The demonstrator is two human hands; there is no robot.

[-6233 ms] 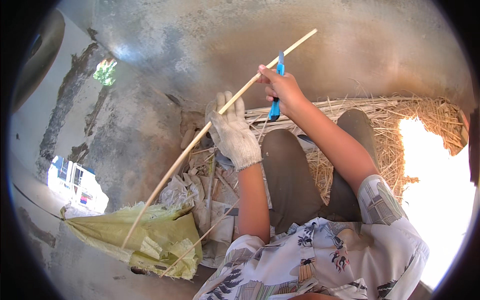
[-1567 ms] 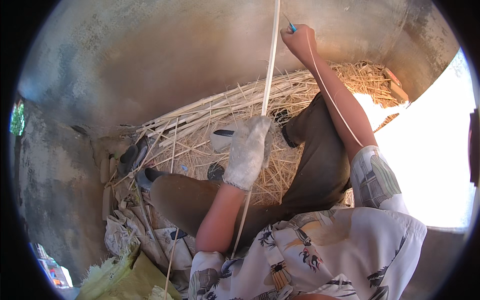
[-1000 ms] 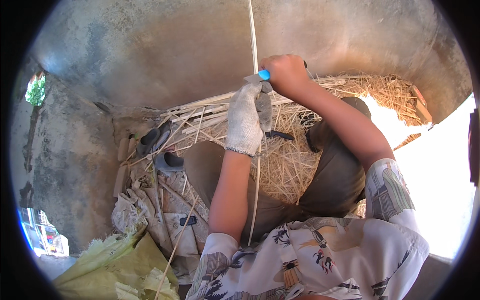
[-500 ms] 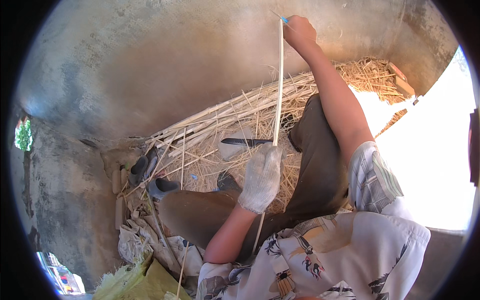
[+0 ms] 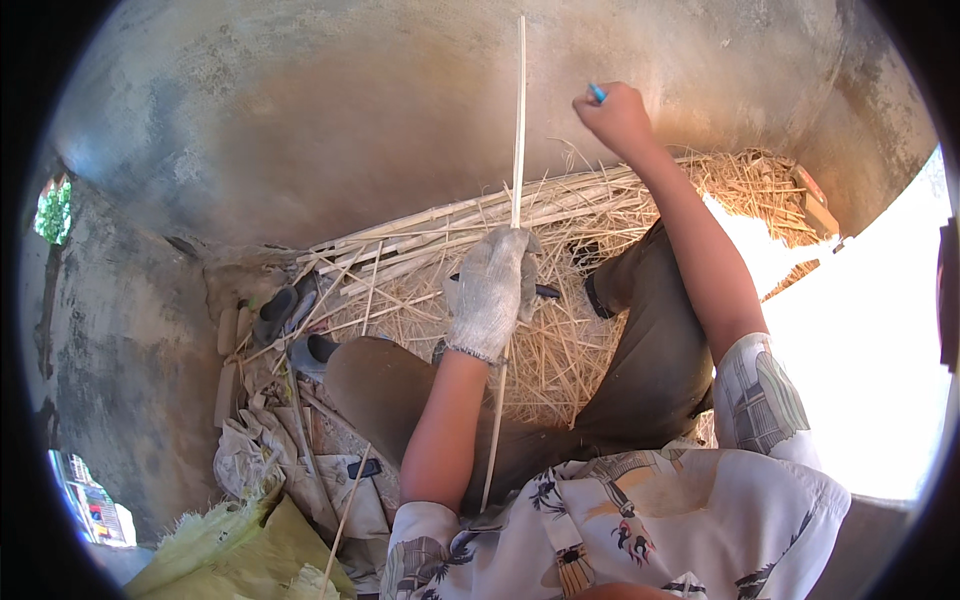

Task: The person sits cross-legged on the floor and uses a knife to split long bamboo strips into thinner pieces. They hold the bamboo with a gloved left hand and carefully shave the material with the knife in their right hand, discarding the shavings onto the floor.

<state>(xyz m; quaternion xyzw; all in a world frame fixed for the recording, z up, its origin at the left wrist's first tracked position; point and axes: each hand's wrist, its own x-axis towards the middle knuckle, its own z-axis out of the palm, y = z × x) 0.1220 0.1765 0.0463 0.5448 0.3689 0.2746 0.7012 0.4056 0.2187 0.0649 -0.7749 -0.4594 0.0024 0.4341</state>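
One slender wooden strip point(image 5: 519, 125), clamped in gloved left fingers point(image 5: 526, 262); one blue-handled knife point(image 5: 597, 92), clasped by right fingers point(image 5: 594, 116); paring, I judge, part done, remainder unclear.

A white printed shirt point(image 5: 735, 505), brown trousers point(image 5: 650, 350) and pale glove point(image 5: 487, 300) are worn

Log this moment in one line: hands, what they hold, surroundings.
left hand: gloved, gripping pale strip | right hand: bare, holding blue tool, apart from strip | nearby: straw-like litter, yellow-green sack
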